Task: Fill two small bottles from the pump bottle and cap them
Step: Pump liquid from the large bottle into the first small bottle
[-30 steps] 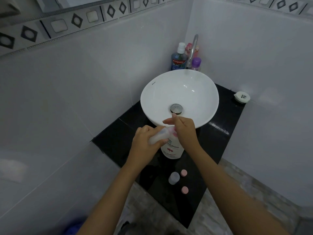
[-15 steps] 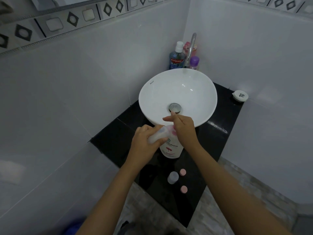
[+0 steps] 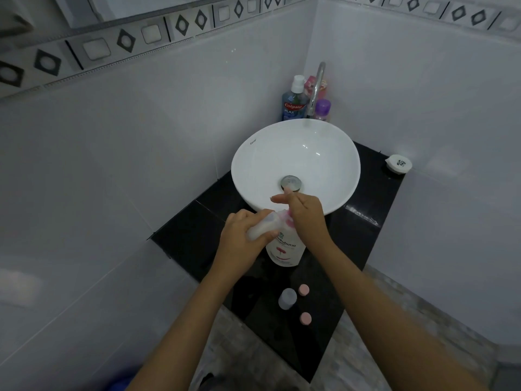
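Pump bottle (image 3: 286, 249), white with a pink label, stands on the black counter (image 3: 191, 235) in front of the white basin (image 3: 296, 153). Left hand (image 3: 242, 241) is closed around a small clear bottle (image 3: 263, 227), tilted with its mouth toward the pump spout. Right hand (image 3: 306, 215) rests on the pump head, fingers partly extended. Nearer the viewer, a second small bottle (image 3: 287, 298) stands uncapped between two pink caps (image 3: 304, 289).
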The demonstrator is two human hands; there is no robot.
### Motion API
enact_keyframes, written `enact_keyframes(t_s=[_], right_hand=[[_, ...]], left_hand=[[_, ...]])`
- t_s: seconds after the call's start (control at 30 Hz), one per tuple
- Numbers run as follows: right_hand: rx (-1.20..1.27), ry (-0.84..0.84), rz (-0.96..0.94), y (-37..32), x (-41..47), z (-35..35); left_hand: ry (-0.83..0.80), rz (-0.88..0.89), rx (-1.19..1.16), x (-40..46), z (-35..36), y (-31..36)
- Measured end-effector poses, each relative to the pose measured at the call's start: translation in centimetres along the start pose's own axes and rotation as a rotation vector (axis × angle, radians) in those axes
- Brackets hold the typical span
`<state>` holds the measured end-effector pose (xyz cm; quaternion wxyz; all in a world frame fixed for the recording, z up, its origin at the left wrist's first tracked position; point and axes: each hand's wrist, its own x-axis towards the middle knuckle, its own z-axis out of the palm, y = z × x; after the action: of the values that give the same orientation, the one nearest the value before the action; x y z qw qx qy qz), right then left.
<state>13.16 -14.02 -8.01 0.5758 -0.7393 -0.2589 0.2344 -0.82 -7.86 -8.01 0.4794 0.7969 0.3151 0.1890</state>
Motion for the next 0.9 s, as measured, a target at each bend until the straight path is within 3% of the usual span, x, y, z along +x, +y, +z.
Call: enact_keyframes(t_s=[0.23, 0.9], right_hand=[[-0.105, 0.000, -0.032, -1.2, 0.6, -0.8], [-0.084, 0.038, -0.050, -1.4, 0.6, -0.6]], left_hand=[[0.019, 0.027, -0.006, 0.1, -0.4, 0.4], [0.031, 0.053, 0.045, 0.4, -0.6, 0.7]])
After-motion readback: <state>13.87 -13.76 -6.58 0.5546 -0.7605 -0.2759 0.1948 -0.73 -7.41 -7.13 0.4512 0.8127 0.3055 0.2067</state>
